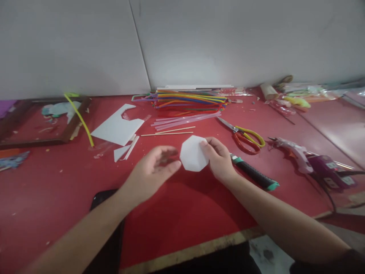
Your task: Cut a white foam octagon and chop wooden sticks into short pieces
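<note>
My right hand (218, 158) pinches the right edge of a white, roughly hexagonal foam piece (192, 154) just above the red table (176, 213). My left hand (152, 173) hovers beside the piece's left edge, fingers loosely curled and apart, fingertips near it but holding nothing. A black-handled utility knife with teal ends (253, 174) lies directly right of my right hand.
Offcuts of white foam sheet (118, 127) lie to the left. A bundle of coloured straws (189, 101) and thin wooden sticks (168, 132) sit behind. Red-and-yellow scissors (245, 137) and a glue gun (296, 150) lie right. A wooden frame (42, 120) is far left. A dark phone (104, 198) lies under my left arm.
</note>
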Action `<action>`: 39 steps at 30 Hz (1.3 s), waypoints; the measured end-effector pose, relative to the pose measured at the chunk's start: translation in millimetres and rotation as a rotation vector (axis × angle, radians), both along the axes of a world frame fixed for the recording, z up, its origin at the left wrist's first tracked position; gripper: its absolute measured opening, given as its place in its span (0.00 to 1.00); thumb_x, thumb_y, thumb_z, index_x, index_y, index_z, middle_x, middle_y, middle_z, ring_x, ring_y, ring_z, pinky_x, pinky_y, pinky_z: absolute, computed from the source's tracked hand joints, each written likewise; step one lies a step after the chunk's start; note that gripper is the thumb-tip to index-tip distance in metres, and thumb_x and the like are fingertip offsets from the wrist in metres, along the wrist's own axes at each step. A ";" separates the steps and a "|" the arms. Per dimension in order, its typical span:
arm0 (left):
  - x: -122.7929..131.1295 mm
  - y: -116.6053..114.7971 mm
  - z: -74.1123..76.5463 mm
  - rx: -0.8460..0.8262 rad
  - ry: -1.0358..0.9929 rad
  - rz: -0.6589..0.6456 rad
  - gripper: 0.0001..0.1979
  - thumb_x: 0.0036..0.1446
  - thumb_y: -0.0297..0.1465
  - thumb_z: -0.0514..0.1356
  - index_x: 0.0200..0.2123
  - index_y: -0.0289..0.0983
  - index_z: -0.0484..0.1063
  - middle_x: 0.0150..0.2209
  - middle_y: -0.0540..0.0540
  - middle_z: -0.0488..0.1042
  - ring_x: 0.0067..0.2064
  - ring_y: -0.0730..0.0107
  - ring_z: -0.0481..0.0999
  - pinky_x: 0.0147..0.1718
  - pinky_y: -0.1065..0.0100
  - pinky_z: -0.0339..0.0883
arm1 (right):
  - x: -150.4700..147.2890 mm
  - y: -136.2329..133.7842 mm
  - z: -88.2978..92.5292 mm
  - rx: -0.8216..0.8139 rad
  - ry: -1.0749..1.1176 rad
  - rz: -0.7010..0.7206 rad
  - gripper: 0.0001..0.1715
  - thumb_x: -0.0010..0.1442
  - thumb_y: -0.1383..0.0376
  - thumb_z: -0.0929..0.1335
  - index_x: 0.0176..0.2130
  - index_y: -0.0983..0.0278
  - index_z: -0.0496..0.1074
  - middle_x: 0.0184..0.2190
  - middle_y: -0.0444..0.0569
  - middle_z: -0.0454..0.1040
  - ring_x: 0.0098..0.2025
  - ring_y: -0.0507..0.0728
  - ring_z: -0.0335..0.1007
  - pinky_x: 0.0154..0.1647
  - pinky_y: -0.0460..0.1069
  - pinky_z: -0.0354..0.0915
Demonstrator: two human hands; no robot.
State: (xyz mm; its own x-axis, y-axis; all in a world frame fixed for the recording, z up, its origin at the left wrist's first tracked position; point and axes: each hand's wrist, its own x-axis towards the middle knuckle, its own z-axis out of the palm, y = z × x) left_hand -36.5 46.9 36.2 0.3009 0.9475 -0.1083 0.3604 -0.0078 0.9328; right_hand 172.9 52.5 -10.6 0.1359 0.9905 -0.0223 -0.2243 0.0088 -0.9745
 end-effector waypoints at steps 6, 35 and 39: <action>18.3 -8.3 -19.9 -0.268 -0.178 0.026 0.21 0.55 0.42 0.64 0.47 0.37 0.68 0.45 0.41 0.78 0.41 0.61 0.80 0.31 0.67 0.75 | -3.3 -7.6 3.5 0.039 -0.152 0.139 0.11 0.57 0.56 0.71 0.37 0.60 0.74 0.28 0.43 0.74 0.28 0.52 0.67 0.28 0.47 0.63; 11.1 -12.9 -23.1 -0.297 -0.247 0.025 0.22 0.57 0.44 0.61 0.49 0.38 0.65 0.45 0.41 0.77 0.42 0.60 0.80 0.36 0.62 0.79 | 12.0 7.2 -1.5 0.070 -0.105 -0.053 0.12 0.61 0.55 0.67 0.39 0.58 0.75 0.29 0.43 0.73 0.27 0.52 0.69 0.31 0.50 0.68; 10.9 -11.5 -24.1 -0.284 -0.237 0.036 0.21 0.58 0.46 0.60 0.49 0.39 0.65 0.45 0.42 0.77 0.40 0.63 0.80 0.33 0.66 0.78 | 9.2 2.2 2.7 0.056 -0.111 0.103 0.14 0.58 0.52 0.69 0.37 0.59 0.77 0.30 0.45 0.76 0.32 0.54 0.72 0.36 0.50 0.69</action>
